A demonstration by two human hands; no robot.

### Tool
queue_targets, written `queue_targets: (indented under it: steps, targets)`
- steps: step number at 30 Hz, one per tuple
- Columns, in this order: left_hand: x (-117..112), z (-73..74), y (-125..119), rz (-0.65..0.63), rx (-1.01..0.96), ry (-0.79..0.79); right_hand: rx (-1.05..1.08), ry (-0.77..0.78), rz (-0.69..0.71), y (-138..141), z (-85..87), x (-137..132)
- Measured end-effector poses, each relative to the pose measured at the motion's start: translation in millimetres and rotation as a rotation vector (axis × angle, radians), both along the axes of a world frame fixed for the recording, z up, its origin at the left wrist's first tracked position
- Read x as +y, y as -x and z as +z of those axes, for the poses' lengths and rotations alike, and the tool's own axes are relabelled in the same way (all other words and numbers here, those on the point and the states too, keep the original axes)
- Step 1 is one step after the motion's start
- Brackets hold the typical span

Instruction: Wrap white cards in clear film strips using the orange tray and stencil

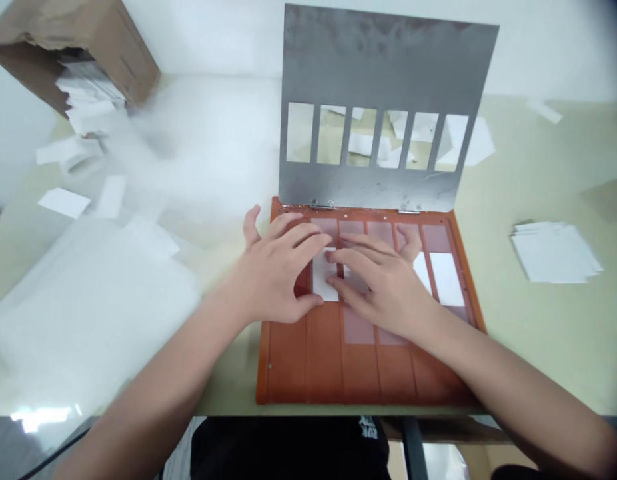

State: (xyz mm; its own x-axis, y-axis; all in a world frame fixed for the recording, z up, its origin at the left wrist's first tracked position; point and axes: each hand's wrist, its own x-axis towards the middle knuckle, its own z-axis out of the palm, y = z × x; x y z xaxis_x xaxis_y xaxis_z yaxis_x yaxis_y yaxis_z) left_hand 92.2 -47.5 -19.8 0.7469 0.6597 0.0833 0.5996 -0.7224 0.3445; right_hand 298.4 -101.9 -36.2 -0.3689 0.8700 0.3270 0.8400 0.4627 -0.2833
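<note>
My left hand [276, 270] rests over the left part of an orange slotted board [323, 367], its fingers stretched apart and its thumb tip at the lower edge of a small white card [324, 283]. That card lies over a pinkish translucent strip in one of the board's slots. My right hand [383, 277] reaches in from the right with fingers apart, their tips touching the same card. Partly under the right hand are more white cards; one card [447, 280] lies uncovered at the right. A grey metal plate [383, 67] with rectangular windows stands raised on hinges at the board's back edge.
A stack of white cards [556, 253] lies to the right. At the upper left a cardboard box [123, 53] on its side spills white paper pieces. A large whitish plastic bag or sheet [88, 300] covers the left of the table, and loose cards lie behind the plate.
</note>
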Motion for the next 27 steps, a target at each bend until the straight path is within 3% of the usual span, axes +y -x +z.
queue_targets:
  steps: [5,9,12,17,27]
  targets:
    - [-14.0,10.0,-5.0,0.084,0.017,-0.084,0.006,0.048,0.003,0.3,2.3,0.6]
    - [-40.0,16.9,-13.6,0.159,0.096,-0.184,0.011,0.058,0.003,0.5,3.7,0.6]
    - [-67.6,12.7,-23.3,0.135,0.139,-0.318,0.039,0.053,0.004,0.4,2.7,0.4]
    - [-101.1,-4.7,-37.1,0.123,0.152,-0.385,0.046,0.042,0.002,-0.4,0.2,0.3]
    - [-109.1,-6.5,-45.2,0.229,0.240,-0.316,0.023,0.012,0.043,-2.0,0.5,0.7]
